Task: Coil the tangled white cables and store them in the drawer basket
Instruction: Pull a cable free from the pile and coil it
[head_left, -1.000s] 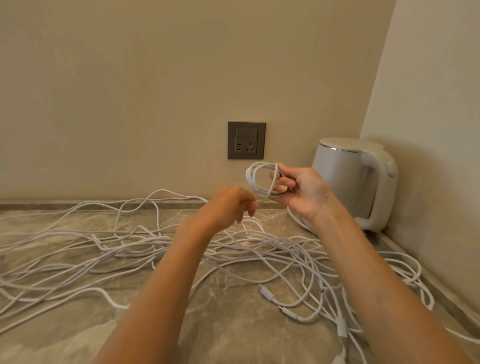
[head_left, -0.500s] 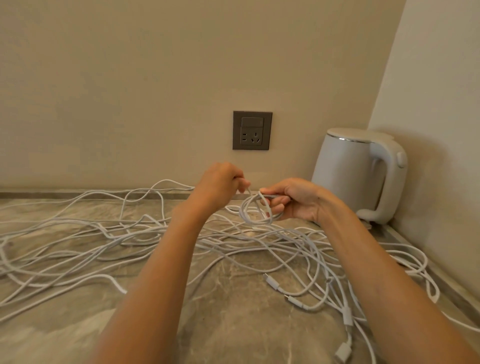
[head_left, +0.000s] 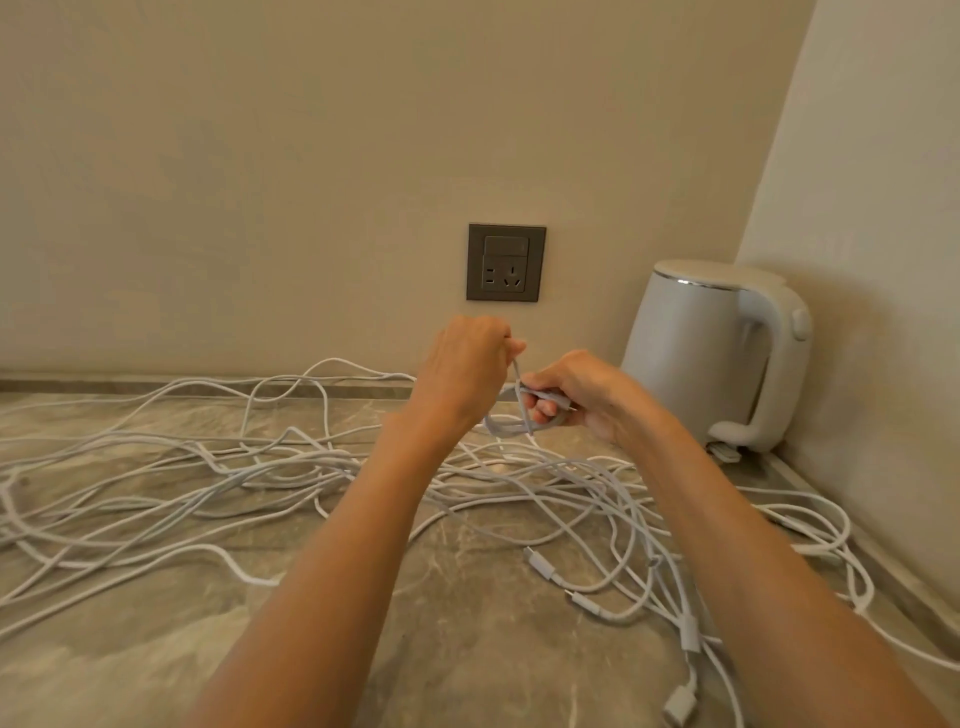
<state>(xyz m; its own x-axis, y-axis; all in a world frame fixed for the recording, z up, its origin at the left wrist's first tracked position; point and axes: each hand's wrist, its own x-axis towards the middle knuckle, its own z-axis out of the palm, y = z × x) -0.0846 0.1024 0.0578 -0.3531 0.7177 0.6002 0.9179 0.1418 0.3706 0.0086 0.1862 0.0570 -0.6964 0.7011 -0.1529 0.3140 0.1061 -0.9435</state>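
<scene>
1. Just below the wall socket (head_left: 505, 262), my right hand (head_left: 582, 395) curls round one small coil (head_left: 511, 427), pinning its loops so they cannot spring apart.
2. My left hand (head_left: 462, 374) pinches the strand (head_left: 517, 373) rising from that coil, ready to wrap, I judge.
3. Tangled cables (head_left: 249, 467) sprawl on the counter (head_left: 156, 649) beneath the socket, too knotted to count. One kettle (head_left: 696, 353) stands to its right; no drawer basket shows.
</scene>
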